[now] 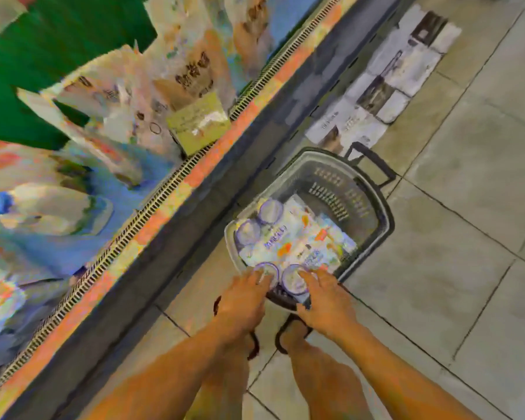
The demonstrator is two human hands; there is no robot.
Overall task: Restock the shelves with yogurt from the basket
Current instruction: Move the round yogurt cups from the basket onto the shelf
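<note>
Purple-rimmed white yogurt cups (294, 284) — left grip (243, 301) clasps one, right grip (328, 302) clasps another.

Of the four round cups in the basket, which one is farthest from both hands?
The upper cup of the far pair; its neighbour sits closer, and the left hand and right hand touch the other two.

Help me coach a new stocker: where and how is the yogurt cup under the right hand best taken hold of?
Probably round its upper rim, from straight above. The yogurt cup stands upright, lid up, at the near end of the basket. The basket's wall and a neighbouring cup crowd its sides, leaving the top free. The right hand grips it so.
</note>
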